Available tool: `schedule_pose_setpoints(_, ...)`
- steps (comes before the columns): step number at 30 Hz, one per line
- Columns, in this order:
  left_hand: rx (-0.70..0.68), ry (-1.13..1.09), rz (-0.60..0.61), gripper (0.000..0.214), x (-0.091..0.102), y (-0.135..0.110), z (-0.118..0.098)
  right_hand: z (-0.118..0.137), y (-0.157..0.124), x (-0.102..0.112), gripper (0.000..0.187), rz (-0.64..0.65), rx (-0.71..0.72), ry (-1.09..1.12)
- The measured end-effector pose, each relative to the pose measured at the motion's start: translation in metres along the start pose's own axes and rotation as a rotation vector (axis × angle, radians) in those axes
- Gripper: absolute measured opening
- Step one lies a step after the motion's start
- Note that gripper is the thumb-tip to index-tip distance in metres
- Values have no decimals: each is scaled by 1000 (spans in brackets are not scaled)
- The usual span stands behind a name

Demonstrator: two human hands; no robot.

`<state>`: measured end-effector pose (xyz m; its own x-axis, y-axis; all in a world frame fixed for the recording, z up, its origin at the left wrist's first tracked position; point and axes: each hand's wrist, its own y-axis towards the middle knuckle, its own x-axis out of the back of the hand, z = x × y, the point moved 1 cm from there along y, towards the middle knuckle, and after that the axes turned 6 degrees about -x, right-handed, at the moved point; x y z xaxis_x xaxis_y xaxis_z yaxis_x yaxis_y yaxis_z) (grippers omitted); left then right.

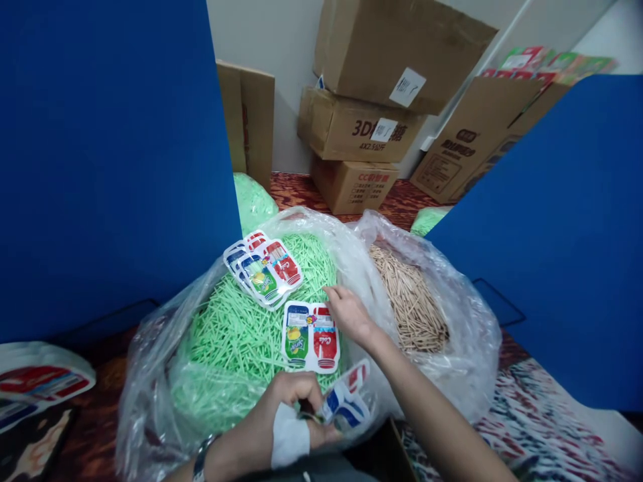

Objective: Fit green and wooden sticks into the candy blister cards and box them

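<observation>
My left hand (291, 408), with a white bandage at its base, is closed round a small printed packet (346, 402) in blue, red and white, low in the middle. My right hand (346, 311) reaches forward, fingers bent, its tips on the green sticks (226, 335) at the edge of a flat soda-can-printed packet (311, 335). That packet lies on the heap of green sticks inside a clear plastic bag (151, 361). A fanned stack of similar packets (264, 268) rests further back on the same heap.
A second clear bag holds tan wooden sticks (409, 298) to the right. Blue partition boards stand left (110, 154) and right (557, 234). Cardboard boxes (382, 87) are stacked behind. More printed packets (35, 381) lie at the far left.
</observation>
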<state>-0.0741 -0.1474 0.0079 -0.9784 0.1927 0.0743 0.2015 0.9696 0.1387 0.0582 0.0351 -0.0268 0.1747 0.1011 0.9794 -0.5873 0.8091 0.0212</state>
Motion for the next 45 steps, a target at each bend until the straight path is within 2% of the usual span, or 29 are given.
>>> schedule_pose_setpoints(3,9,-17,-4,26,0,1,9,-20,-1,6,40,55,-127,-140)
schedule_pose_setpoints(7,44,-58,5,25,-1,6,12,-33,-3,15,36,92,-189,-192)
schedule_pose_setpoints(11,33,-54,29,25,-3,14,7,-32,0,20,32,54,-209,-138)
schedule_pose_setpoints(15,-41,-69,47,25,-7,26,3,-25,15,17,31,25,-315,-93)
schedule_pose_setpoints(20,-62,-40,40,25,-6,40,2,-19,38,7,43,35,-411,-107)
schedule_pose_setpoints(23,-60,-50,5,25,0,48,11,-15,44,2,44,14,-423,-100)
schedule_pose_setpoints(30,-3,-8,-168,27,18,59,45,-11,49,-2,44,29,-429,-107)
schedule_pose_setpoints(40,27,74,-217,28,36,53,54,-9,51,-11,34,4,-448,-47)
schedule_pose_setpoints(45,47,84,-231,23,44,48,53,-14,47,-5,32,-35,-465,70)
